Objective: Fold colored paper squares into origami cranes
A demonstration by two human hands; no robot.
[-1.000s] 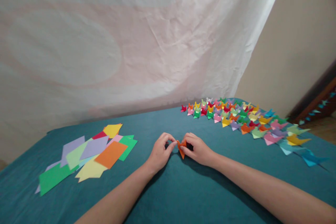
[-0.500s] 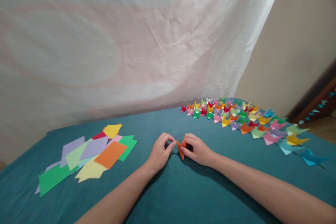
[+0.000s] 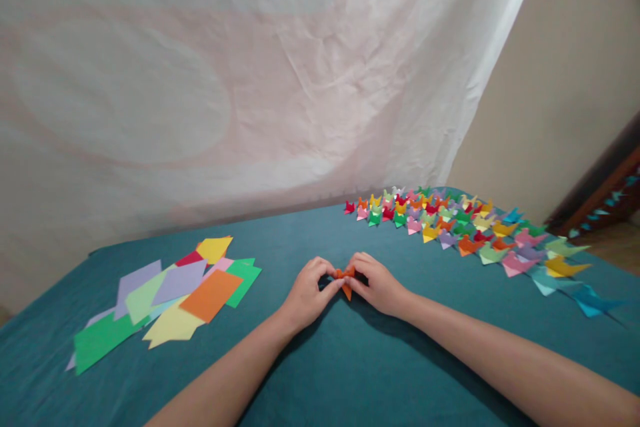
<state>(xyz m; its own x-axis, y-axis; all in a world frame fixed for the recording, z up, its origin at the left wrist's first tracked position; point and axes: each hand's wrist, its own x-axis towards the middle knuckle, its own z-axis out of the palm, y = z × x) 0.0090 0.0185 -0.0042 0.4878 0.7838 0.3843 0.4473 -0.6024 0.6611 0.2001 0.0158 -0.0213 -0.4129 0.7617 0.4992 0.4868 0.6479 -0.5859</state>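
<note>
Between my two hands, near the middle of the table, is a small folded orange paper bird (image 3: 347, 290). My left hand (image 3: 313, 290) pinches its left end with thumb and fingertips. On the other side, my right hand (image 3: 376, 283) grips the bird's right part between thumb and fingers. Its pointed lower tip shows below the fingertips, while the fingers cover much of the rest.
Loose coloured paper sheets (image 3: 213, 297) lie in an overlapping pile on the left of the teal-covered table (image 3: 310, 373). Rows of folded paper birds (image 3: 470, 245) stand at the right. A pale curtain (image 3: 250, 113) hangs behind the table.
My left hand has moved slightly right and closed its thumb and fingers on the bird's left end, which stood free before. My right hand keeps its hold.
</note>
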